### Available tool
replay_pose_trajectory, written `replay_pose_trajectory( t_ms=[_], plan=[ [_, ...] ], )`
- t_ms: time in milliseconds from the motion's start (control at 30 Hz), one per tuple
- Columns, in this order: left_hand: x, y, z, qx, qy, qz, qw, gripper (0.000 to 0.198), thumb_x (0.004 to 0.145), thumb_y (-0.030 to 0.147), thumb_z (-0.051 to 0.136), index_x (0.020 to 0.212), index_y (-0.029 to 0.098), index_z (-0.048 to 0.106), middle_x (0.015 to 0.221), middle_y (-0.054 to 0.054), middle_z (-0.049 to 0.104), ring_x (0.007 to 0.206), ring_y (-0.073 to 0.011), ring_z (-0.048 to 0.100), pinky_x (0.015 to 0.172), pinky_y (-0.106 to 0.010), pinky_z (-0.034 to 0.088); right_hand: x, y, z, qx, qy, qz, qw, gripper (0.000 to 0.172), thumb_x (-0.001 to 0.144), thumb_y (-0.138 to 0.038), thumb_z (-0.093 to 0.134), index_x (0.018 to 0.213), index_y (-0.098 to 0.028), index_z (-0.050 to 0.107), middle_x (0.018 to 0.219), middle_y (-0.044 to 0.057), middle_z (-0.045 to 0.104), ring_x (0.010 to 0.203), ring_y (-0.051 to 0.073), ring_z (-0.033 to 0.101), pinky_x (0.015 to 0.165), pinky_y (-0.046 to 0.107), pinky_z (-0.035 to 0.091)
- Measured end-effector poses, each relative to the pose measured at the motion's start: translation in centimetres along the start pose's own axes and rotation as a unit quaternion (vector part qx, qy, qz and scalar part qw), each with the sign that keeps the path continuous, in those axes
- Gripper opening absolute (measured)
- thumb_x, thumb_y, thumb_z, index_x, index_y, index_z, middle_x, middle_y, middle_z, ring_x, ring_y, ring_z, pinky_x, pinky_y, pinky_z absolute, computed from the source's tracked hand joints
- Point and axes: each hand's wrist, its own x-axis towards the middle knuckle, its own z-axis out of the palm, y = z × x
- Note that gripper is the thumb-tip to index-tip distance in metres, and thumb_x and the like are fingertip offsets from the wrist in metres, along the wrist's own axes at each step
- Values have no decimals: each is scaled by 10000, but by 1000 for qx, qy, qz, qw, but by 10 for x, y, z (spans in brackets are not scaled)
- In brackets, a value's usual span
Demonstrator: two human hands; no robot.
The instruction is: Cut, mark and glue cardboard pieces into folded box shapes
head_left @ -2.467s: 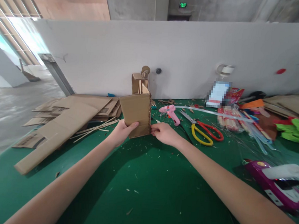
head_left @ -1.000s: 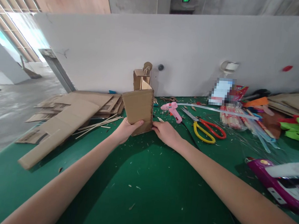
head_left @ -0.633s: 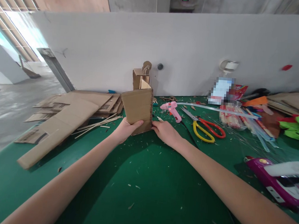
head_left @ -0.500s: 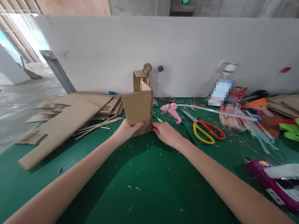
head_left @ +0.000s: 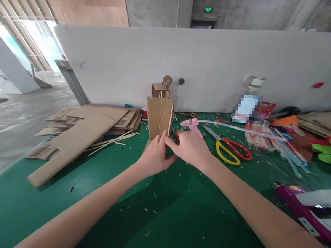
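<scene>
A folded cardboard piece (head_left: 158,117) stands upright on the green table, its inner faces and a vertical crease toward me. My left hand (head_left: 155,155) wraps round its lower right part, fingers in front and thumb low on the near side. Close against those fingertips, my right hand (head_left: 190,147) is closed in a pinch by the cardboard's right edge; whatever is between its fingers is hidden. Behind the piece stands a small cardboard construction (head_left: 157,88) topped with a round disc (head_left: 167,81). A pink glue gun (head_left: 190,123) lies behind my right hand, partly covered by it.
Scissors with red and yellow handles (head_left: 229,146) lie to the right, near wrapped sticks (head_left: 257,137). A purple device (head_left: 300,209) sits at the right front. Stacked cardboard sheets (head_left: 79,132) and thin wooden sticks (head_left: 115,139) are on the left. A white partition (head_left: 115,66) stands behind the table.
The cardboard piece has turned, now showing its creased inner side. My left hand has moved from its lower left to its lower right, close to my right hand.
</scene>
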Motion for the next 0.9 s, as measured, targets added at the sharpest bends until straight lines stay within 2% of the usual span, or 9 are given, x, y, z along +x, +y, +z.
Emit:
replay_pose_trajectory(
  t_ms=[167, 333, 400, 467, 533, 600, 700, 767, 900],
  plan=[
    [5, 6, -44, 82, -160, -61, 982, 455, 825, 474, 486, 1175, 192, 557, 994, -100, 680, 875, -268, 639, 706, -352, 482, 10, 17, 7, -52, 17, 7, 998, 406, 941, -359, 355, 768, -160, 663, 705, 90, 676, 616, 182, 583, 520, 290, 306],
    [11, -37, -79, 194, -243, -61, 949, 310, 821, 426, 468, 890, 213, 683, 872, -80, 712, 779, -238, 656, 649, -298, 447, 15, 26, 8, -82, 18, 11, 996, 410, 944, -328, 362, 750, -139, 669, 668, 95, 662, 580, 175, 565, 515, 292, 298],
    [11, -57, -89, 224, -221, -65, 947, 298, 800, 447, 488, 777, 218, 677, 767, -73, 698, 679, -225, 646, 593, -284, 436, 15, 26, 7, -84, 13, 10, 996, 416, 946, -342, 365, 756, -134, 672, 670, 98, 659, 584, 176, 567, 521, 293, 303],
    [12, -72, -98, 263, -147, -68, 951, 286, 798, 437, 491, 711, 217, 651, 674, -75, 666, 621, -227, 632, 570, -290, 435, 15, 27, 6, -86, 8, 5, 996, 417, 947, -352, 370, 772, -128, 675, 693, 110, 662, 609, 187, 578, 534, 298, 316],
    [15, -76, -104, 253, -57, -68, 963, 257, 807, 411, 491, 781, 210, 649, 710, -91, 672, 670, -251, 650, 610, -319, 462, 15, 29, 3, -89, 3, -2, 996, 422, 950, -360, 365, 791, -124, 677, 719, 124, 662, 640, 203, 590, 548, 305, 333],
    [18, -71, -103, 160, -11, -62, 985, 319, 788, 419, 538, 994, 195, 635, 896, -116, 698, 835, -283, 668, 713, -363, 495, 15, 31, -1, -96, -12, -6, 995, 435, 952, -373, 358, 798, -123, 679, 727, 135, 657, 656, 220, 596, 552, 314, 348],
    [22, -56, -89, -42, -38, -55, 997, 564, 733, 433, 623, 1232, 188, 533, 1178, -128, 643, 1050, -289, 620, 865, -411, 494, 13, 32, -6, -97, -78, -9, 992, 448, 936, -414, 382, 747, -137, 678, 682, 128, 640, 634, 230, 589, 534, 321, 357],
    [26, -50, -73, -137, -41, -55, 988, 565, 742, 407, 619, 1244, 167, 523, 1213, -130, 628, 1076, -278, 611, 912, -420, 481, 12, 31, -7, -98, -99, -12, 990, 453, 926, -430, 401, 698, -144, 670, 668, 124, 632, 632, 229, 586, 548, 326, 372],
    [32, -54, -48, -249, 17, -60, 967, 465, 752, 355, 595, 1140, 101, 571, 1158, -147, 658, 1100, -286, 601, 978, -436, 439, 12, 31, -3, -109, -76, -9, 991, 417, 934, -363, 406, 702, -137, 669, 707, 134, 633, 700, 235, 600, 609, 331, 395]
  ],
)
